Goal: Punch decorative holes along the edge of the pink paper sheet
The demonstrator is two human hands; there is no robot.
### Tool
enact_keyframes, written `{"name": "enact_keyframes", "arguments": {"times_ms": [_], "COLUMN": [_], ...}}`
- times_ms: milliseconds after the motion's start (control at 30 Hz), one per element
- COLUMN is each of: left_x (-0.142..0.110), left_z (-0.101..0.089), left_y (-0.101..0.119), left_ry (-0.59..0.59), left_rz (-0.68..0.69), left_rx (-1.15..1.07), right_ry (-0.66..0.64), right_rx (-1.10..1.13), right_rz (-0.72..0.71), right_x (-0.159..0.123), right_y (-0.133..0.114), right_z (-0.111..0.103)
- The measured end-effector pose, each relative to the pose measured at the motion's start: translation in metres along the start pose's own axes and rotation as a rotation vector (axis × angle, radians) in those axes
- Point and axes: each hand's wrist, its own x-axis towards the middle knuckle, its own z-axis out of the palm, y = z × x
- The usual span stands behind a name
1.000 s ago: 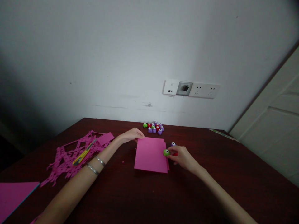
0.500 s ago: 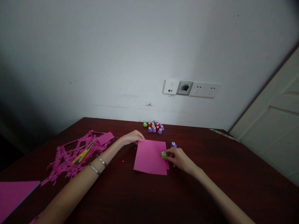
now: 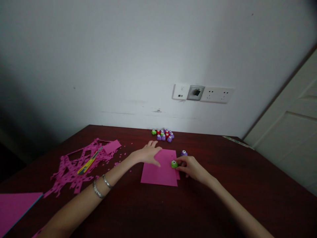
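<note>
Pinches a green hole punch [image 3: 174,164] in the right hand [image 3: 192,167], grip closed on it between thumb and fingers. Holds it at the right edge of the pink paper [image 3: 158,176], around the middle of the tabletop [image 3: 128,211]; cannot tell about any paper inside the slot. Spreads the left hand [image 3: 148,154] over the paper's far left part, grip released, fingers apart; cannot tell about contact there. Wears two silvery bangles [image 3: 97,190] on the left forearm. Just beyond the right hand, shows a purple punch [image 3: 183,153]. Farther off, near the wall, shows a cluster of green, red and purple punches [image 3: 163,137]. At left, shows tangled pink scraps [image 3: 66,168], with a yellow cutter [image 3: 86,165] lying across. At near left, shows a blue-edged pink sheet [image 3: 17,208].
</note>
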Motion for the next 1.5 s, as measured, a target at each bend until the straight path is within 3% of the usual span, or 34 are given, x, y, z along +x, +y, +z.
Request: {"name": "enact_keyframes", "arguments": {"times_ms": [100, 200, 1167, 1300, 1400, 1500], "left_x": [-0.006, -0.007, -0.004, -0.002, 0.004, 0.013], "left_z": [0.004, 0.013, 0.022, 0.016, 0.014, 0.015], "left_y": [0.018, 0.026, 0.025, 0.022, 0.016, 0.007], "left_ry": [-0.184, -0.246, -0.289, -0.228, -0.07, 0.044], "left_rz": [0.032, 0.025, 0.033, 0.071, 0.106, 0.111], "left_rx": [0.013, 0.039, -0.068, -0.122, -0.203, -0.361], "right_ry": [-0.028, -0.044, -0.049, -0.039, -0.067, -0.175], "right_rx": [0.038, 0.041, 0.05, 0.097, 0.118, 0.13], "right_rz": [0.004, 0.017, 0.054, 0.112, 0.21, 0.271], "right_x": [-0.001, -0.001, -0.002, -0.001, 0.003, 0.01], "right_y": [0.0, -0.001, -0.001, -0.004, -0.006, -0.006], "right_z": [-0.002, -0.002, 0.0, -0.01, -0.017, -0.021]}}
